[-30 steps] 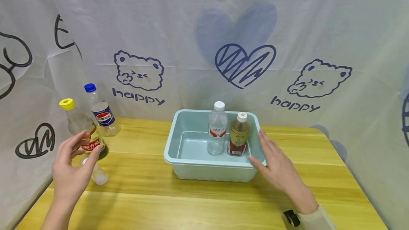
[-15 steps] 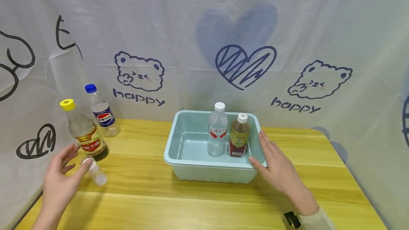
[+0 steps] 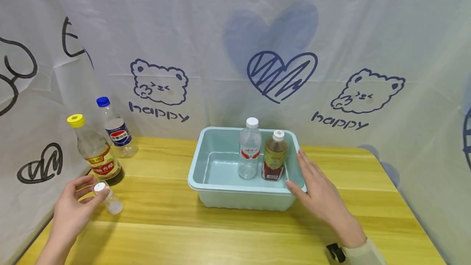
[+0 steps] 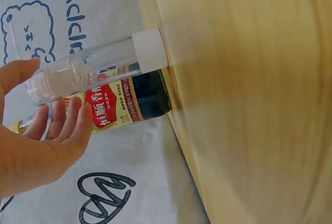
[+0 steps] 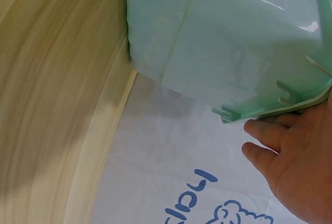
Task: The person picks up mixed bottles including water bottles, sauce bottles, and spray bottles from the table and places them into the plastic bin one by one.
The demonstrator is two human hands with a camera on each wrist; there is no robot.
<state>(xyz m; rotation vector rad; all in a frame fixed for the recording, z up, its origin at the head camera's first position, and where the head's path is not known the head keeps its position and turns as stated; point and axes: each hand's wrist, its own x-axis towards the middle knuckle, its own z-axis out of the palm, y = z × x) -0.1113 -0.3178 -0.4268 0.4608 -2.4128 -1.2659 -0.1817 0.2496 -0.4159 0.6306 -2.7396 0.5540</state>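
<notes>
A small clear bottle with a white cap (image 3: 115,206) stands on the table at the left. My left hand (image 3: 71,207) is at its upper end, thumb on one side and loosely bent fingers on the other; in the left wrist view a firm hold on the clear bottle (image 4: 111,60) is not plain. Just behind it stands a yellow-capped vinegar bottle (image 3: 104,165). My right hand (image 3: 324,193) rests with straight fingers along the right rim of a pale blue plastic tub (image 3: 235,197). In the right wrist view its fingertips (image 5: 264,130) lie under the tub's rim.
Inside the tub stand a clear water bottle with a white cap (image 3: 250,154) and a brown drink bottle (image 3: 274,158). A blue-capped Pepsi bottle (image 3: 119,134) stands at the back left. A printed cloth (image 3: 217,52) hangs behind the wooden table (image 3: 176,240).
My left hand has come down from above the clear bottle, moved left, then closed in around its upper end. My right hand and the tub have stayed in place.
</notes>
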